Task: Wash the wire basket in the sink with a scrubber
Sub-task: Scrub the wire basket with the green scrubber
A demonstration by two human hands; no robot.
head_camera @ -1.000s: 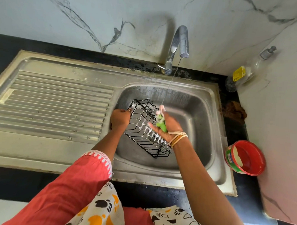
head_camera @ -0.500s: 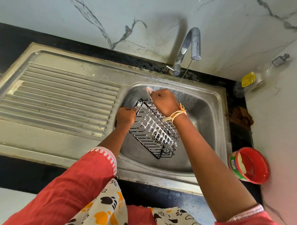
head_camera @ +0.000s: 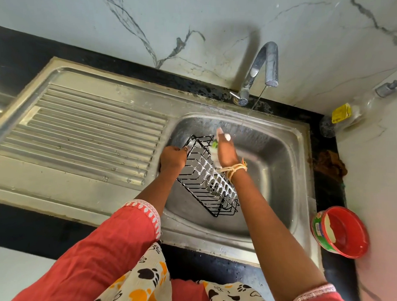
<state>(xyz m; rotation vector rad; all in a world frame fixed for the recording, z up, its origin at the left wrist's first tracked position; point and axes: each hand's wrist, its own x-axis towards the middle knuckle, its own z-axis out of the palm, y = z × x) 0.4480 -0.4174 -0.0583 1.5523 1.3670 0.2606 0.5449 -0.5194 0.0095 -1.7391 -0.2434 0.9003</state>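
A black wire basket [head_camera: 208, 184] lies tilted in the steel sink bowl [head_camera: 280, 157], its far end raised. My left hand [head_camera: 172, 158] grips the basket's far left rim. My right hand [head_camera: 225, 150] holds a green scrubber [head_camera: 214, 144] against the basket's far end; only a sliver of the scrubber shows beside the palm, and soap foam clings to the fingers. A thin stream of water falls from the tap [head_camera: 262, 69] just right of my right hand.
A ribbed steel drainboard [head_camera: 85, 133] stretches to the left of the bowl. A red tub [head_camera: 342, 232] with a green label stands on the black counter at right. A clear pump bottle [head_camera: 349, 113] lies in the back right corner. A brown rag [head_camera: 327, 164] lies beside the sink rim.
My right hand went from the basket's middle up to its far end and now sits slightly lower on that end. My left hand keeps its grip on the rim.
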